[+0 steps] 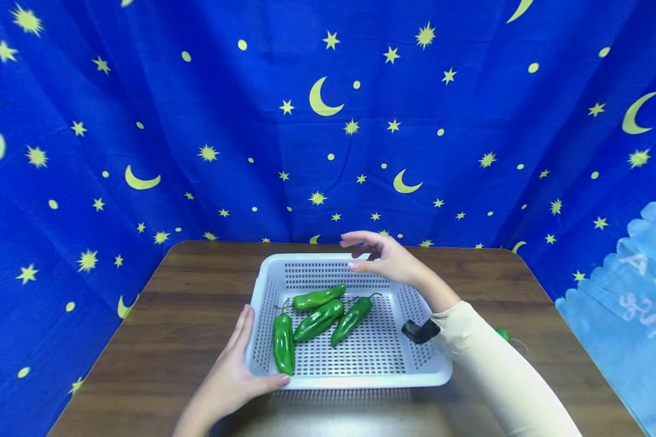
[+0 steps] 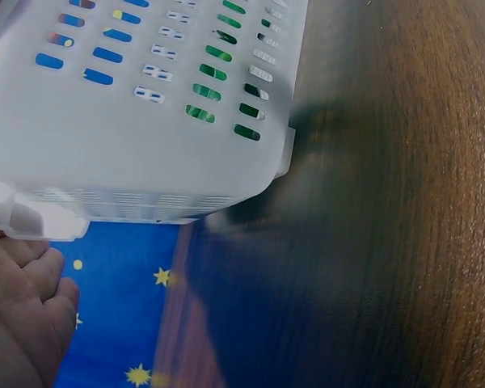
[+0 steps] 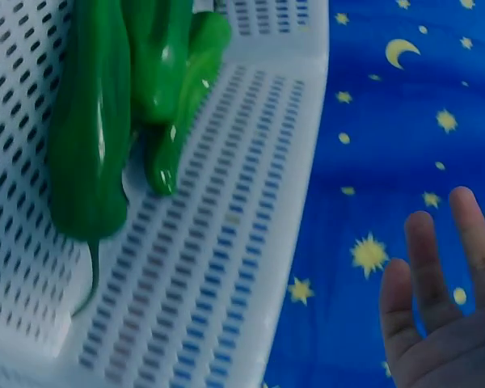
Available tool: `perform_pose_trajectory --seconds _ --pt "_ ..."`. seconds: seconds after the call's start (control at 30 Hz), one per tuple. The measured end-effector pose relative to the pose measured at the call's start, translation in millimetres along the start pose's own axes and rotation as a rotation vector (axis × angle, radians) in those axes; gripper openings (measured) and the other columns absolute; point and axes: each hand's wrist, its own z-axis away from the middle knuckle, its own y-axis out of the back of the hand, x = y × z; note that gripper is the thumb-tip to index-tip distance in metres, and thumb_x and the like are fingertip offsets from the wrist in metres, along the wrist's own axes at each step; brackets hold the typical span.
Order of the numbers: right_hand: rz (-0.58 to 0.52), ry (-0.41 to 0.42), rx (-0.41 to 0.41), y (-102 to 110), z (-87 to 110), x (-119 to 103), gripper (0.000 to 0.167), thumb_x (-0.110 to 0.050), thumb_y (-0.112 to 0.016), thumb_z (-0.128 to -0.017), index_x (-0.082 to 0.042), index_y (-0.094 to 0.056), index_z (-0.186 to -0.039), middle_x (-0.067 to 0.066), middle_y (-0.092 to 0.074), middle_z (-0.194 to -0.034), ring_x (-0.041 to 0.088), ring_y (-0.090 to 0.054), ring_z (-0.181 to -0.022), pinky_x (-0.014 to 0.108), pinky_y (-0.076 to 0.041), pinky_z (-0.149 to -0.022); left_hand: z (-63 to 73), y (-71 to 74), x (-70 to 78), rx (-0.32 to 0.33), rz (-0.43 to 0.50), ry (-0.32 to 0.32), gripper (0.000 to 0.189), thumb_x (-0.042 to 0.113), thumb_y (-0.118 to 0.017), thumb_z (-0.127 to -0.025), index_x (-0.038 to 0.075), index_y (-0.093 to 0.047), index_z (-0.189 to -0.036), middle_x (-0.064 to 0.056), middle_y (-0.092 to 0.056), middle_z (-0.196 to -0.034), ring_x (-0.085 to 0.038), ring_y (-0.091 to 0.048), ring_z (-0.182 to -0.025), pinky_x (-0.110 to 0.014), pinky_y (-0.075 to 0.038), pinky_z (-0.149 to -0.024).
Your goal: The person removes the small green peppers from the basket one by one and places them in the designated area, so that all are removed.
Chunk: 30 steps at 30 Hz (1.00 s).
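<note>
While the left hand (image 1: pixel 234 373) grasped the white basket (image 1: pixel 361 382) at its near left corner, thumb on the near rim and fingers along the outer left side, four green peppers lay inside. The nearest pepper (image 1: pixel 283 345) sat by the left wall; the middle pepper (image 1: pixel 319 320) and the right-hand pepper (image 1: pixel 352 320) slanted across the floor, the far pepper (image 1: pixel 319 298) just behind. Past the right sleeve (image 1: pixel 503 376), a partly hidden green thing (image 1: pixel 503 334) rested on the table (image 1: pixel 131 358). Over the far rim hung the right hand (image 1: pixel 388 260), released, thumb apart from loosely bent fingers. The step seemed to be steadying the basket; doing it well called for light corner pressure, no tipping, and right fingers clear of the mesh. Behind everything stood the blue drape (image 1: pixel 251 121).
</note>
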Motion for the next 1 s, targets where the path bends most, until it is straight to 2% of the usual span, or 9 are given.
perform_pose_trajectory --seconds 0.2,0.3,0.53,0.63,0.77,0.87,1.0 --pt "-0.005 -0.008 -0.03 -18 -15.5 8 0.049 -0.018 -0.074 -0.09 -0.02 -0.059 -0.136 0.005 -0.063 -0.135 0.04 -0.06 -0.117 0.049 -0.054 -0.093 -1.0 0.0 0.1 -0.004 0.009 -0.009 0.141 0.063 -0.086 -0.059 0.015 -0.001 -0.161 -0.011 0.004 -0.169 -0.047 -0.016 -0.15 -0.063 -0.022 -0.115" --pt "0.016 -0.021 -0.04 -26 -24.6 13 0.046 -0.02 -0.074 -0.09 -0.02 -0.061 -0.134 0.007 -0.063 -0.136 0.038 -0.061 -0.116 0.049 -0.054 -0.093 -0.7 1.4 -0.4 0.001 0.007 -0.011 0.141 0.064 -0.086 -0.059 0.014 -0.001 -0.161 -0.011 0.003 -0.168 -0.047 -0.016 -0.15 -0.063 -0.023 -0.115" --pt "0.048 -0.078 -0.101 -50 -38.8 26 0.049 -0.02 -0.074 -0.09 -0.012 -0.059 -0.136 0.01 -0.062 -0.137 0.024 -0.061 -0.101 0.041 -0.053 -0.088 1.6 2.2 -1.9 0.025 0.019 -0.04 0.14 0.061 -0.087 -0.06 0.012 -0.003 -0.161 -0.012 0.002 -0.168 -0.05 -0.019 -0.148 -0.067 -0.025 -0.113" --pt "0.032 -0.095 -0.118 -57 -41.2 32 0.049 -0.018 -0.073 -0.09 -0.011 -0.059 -0.136 0.011 -0.061 -0.138 0.028 -0.062 -0.106 0.043 -0.052 -0.092 2.0 1.4 -3.1 0.039 0.019 -0.059 0.14 0.061 -0.087 -0.06 0.011 -0.004 -0.161 -0.013 0.001 -0.168 -0.05 -0.02 -0.147 -0.068 -0.026 -0.112" --pt "0.012 -0.128 -0.125 -64 -41.4 37 0.048 -0.017 -0.073 -0.09 -0.009 -0.059 -0.136 0.007 -0.061 -0.139 0.032 -0.058 -0.124 0.048 -0.047 -0.107 1.0 0.3 -5.3 0.057 0.008 -0.082 0.139 0.061 -0.087 -0.061 0.009 -0.005 -0.16 -0.014 0.0 -0.168 -0.05 -0.021 -0.147 -0.067 -0.027 -0.112" --pt "0.002 -0.142 -0.132 -68 -41.2 41 0.048 -0.015 -0.072 -0.091 -0.007 -0.058 -0.136 0.006 -0.06 -0.14 0.03 -0.055 -0.131 0.05 -0.042 -0.113 0.6 0.2 -6.4 0.066 0.001 -0.097 0.138 0.061 -0.087 -0.061 0.008 -0.006 -0.16 -0.015 -0.001 -0.168 -0.049 -0.022 -0.147 -0.066 -0.028 -0.112" --pt "0.021 -0.14 -0.153 -74 -41.0 50 0.049 -0.014 -0.072 -0.09 -0.007 -0.058 -0.136 0.008 -0.061 -0.14 0.027 -0.055 -0.132 0.046 -0.041 -0.115 1.1 0.0 -6.5 0.06 -0.003 -0.09 0.139 0.062 -0.087 -0.061 0.008 -0.006 -0.16 -0.015 -0.001 -0.168 -0.05 -0.023 -0.147 -0.066 -0.028 -0.112"
